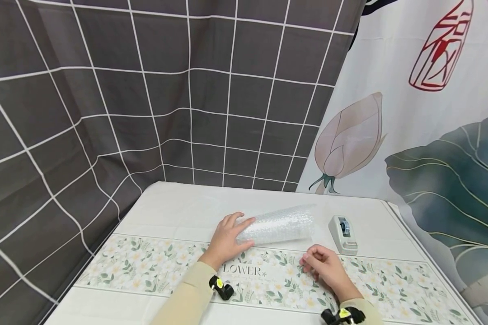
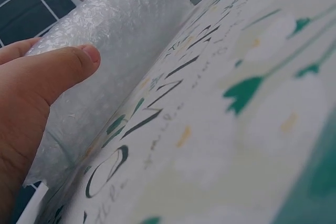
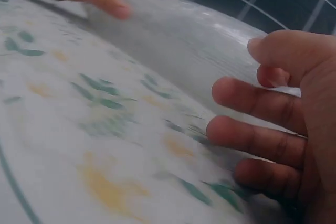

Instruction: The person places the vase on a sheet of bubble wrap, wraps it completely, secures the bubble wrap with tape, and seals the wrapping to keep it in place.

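A roll of clear bubble wrap (image 1: pixel 282 224) lies on its side on the table, slanting up to the right in the head view. My left hand (image 1: pixel 227 239) rests on its left end with the fingers spread. In the left wrist view, the thumb of the left hand (image 2: pixel 39 85) lies straight along the near side of the bubble wrap (image 2: pixel 123 22). My right hand (image 1: pixel 324 266) hovers in front of the roll's right end, its fingers loosely bent. Nothing shows between the fingers of the right hand (image 3: pixel 278 114) in the right wrist view.
A white tape dispenser (image 1: pixel 343 234) stands right of the roll. A flower-printed band with lettering crosses the white table cover (image 1: pixel 187 203). Behind the table hang a dark grid curtain (image 1: pixel 211 95) and a white curtain (image 1: pixel 349 72) with plant prints.
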Demonstrator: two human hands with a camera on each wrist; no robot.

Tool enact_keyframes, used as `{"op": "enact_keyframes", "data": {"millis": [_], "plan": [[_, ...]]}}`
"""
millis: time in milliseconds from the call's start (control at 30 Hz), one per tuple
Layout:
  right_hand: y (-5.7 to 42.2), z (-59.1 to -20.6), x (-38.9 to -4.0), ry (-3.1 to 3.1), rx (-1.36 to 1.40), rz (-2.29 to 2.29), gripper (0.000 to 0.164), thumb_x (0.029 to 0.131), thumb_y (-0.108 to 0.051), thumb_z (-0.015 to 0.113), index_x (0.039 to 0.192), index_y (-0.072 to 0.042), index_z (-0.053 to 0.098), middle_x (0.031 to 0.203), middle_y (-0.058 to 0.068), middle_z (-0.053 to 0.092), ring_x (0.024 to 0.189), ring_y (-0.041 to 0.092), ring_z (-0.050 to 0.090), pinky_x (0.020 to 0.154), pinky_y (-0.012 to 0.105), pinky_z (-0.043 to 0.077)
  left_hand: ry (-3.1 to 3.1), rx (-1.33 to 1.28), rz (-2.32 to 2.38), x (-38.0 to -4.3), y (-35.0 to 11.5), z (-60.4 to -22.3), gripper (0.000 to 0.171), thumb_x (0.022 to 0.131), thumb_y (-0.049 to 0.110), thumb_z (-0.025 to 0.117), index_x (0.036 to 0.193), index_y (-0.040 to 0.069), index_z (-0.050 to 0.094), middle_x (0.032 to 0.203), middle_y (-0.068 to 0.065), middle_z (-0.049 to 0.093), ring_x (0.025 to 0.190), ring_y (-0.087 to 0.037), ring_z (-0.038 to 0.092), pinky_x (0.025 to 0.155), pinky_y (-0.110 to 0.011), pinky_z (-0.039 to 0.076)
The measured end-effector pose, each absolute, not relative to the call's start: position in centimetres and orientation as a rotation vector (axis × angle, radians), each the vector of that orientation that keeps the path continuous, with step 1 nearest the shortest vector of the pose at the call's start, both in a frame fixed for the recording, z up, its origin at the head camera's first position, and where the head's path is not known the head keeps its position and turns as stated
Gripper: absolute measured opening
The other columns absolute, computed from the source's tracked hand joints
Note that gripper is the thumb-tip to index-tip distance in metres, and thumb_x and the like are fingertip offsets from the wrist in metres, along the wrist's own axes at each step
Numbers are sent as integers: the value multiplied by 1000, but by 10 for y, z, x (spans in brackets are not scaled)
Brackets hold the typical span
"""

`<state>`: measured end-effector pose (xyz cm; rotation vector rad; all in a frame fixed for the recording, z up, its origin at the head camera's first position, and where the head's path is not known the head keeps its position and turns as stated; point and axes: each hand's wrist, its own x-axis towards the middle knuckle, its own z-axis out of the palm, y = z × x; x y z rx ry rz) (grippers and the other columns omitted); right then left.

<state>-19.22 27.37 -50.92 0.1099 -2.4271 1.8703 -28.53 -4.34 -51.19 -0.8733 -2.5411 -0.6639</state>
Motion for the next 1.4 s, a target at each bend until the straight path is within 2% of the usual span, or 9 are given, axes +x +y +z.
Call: {"op": "enact_keyframes", "data": {"millis": [133, 233, 367, 600, 833, 1033, 1167, 1267, 1400], "plan": [[251, -512, -196, -2446, 279, 1876, 17, 97, -10, 67, 86, -1, 58, 78, 10, 72, 58, 13, 63, 41, 28, 46, -2510, -874, -515, -284, -43, -511, 69, 92, 54, 66, 153, 29, 46, 143, -7, 51, 134, -26, 48, 115, -47, 37], [236, -512, -200, -2430, 348, 1904, 16, 98, -10, 66, 89, 1, 59, 79, 14, 71, 57, 13, 62, 42, 27, 46, -2499, -882, -444, -283, -43, -510, 65, 95, 54, 63, 154, 31, 45, 142, -7, 52, 133, -25, 49, 115, -44, 38], [216, -512, -205, -2402, 386, 1945, 16, 98, -10, 66, 91, 3, 60, 81, 16, 71, 57, 13, 63, 45, 25, 47, -2488, -904, -439, -281, -42, -508, 57, 98, 50, 60, 152, 38, 46, 145, -11, 50, 133, -26, 48, 114, -45, 38], [190, -515, -214, -2359, 465, 1933, 12, 100, -9, 63, 94, 1, 62, 82, 16, 71, 54, 20, 65, 47, 30, 53, -2496, -928, -547, -281, -43, -508, 58, 96, 54, 62, 150, 39, 49, 147, -12, 47, 134, -28, 44, 114, -49, 36], [171, -515, -220, -2282, 484, 2004, 17, 101, -11, 61, 97, 5, 62, 84, 25, 69, 52, 22, 64, 48, 31, 54, -2477, -914, -671, -283, -42, -510, 40, 106, 41, 47, 146, 37, 55, 144, -15, 50, 134, -29, 45, 114, -49, 36], [163, -513, -221, -2308, 418, 2013, 21, 102, -14, 61, 101, 7, 63, 85, 24, 69, 53, 17, 63, 49, 29, 54, -2398, -927, -640, -283, -40, -509, 39, 104, 35, 54, 143, 32, 59, 146, -11, 52, 136, -26, 47, 117, -50, 34], [161, -513, -224, -2325, 343, 2011, 21, 101, -15, 63, 101, 6, 64, 84, 21, 70, 53, 16, 62, 48, 28, 53, -2328, -959, -566, -284, -38, -508, 40, 103, 30, 56, 142, 25, 60, 147, -8, 52, 137, -25, 48, 119, -50, 31], [159, -513, -225, -2338, 297, 2008, 21, 101, -16, 63, 100, 5, 65, 83, 19, 70, 52, 16, 62, 47, 27, 52, -2311, -987, -579, -283, -38, -508, 41, 102, 27, 57, 143, 21, 60, 147, -7, 54, 136, -24, 49, 119, -46, 32], [157, -514, -227, -2364, 253, 2001, 19, 101, -15, 62, 100, 3, 66, 82, 16, 71, 52, 16, 62, 47, 26, 51, -2326, -1000, -634, -283, -37, -508, 40, 103, 25, 58, 142, 23, 59, 146, -6, 54, 136, -23, 48, 117, -41, 35]]}}
